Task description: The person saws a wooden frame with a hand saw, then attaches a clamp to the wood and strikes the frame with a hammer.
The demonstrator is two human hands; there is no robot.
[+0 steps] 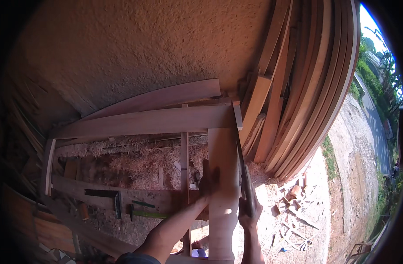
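Observation:
My left hand point(204, 190) is in shadow at the left edge of a wide pale board point(223, 235); its fingers are too dark to make out. My right hand point(250, 210) is closed around the near end of a long, thin tool point(240, 154), apparently a saw, which runs along the board’s right edge. The board’s far end meets a crosswise plank point(144, 121) of a wooden frame. A black square tool point(117, 202) and a green tool point(146, 214) lie left of my left hand on a lower plank.
Long planks point(316, 79) lean against the rough wall point(144, 48) on the right. Wood shavings point(126, 160) lie below the frame, offcuts point(296, 207) on the sunlit ground. A road point(375, 127) and greenery show at far right.

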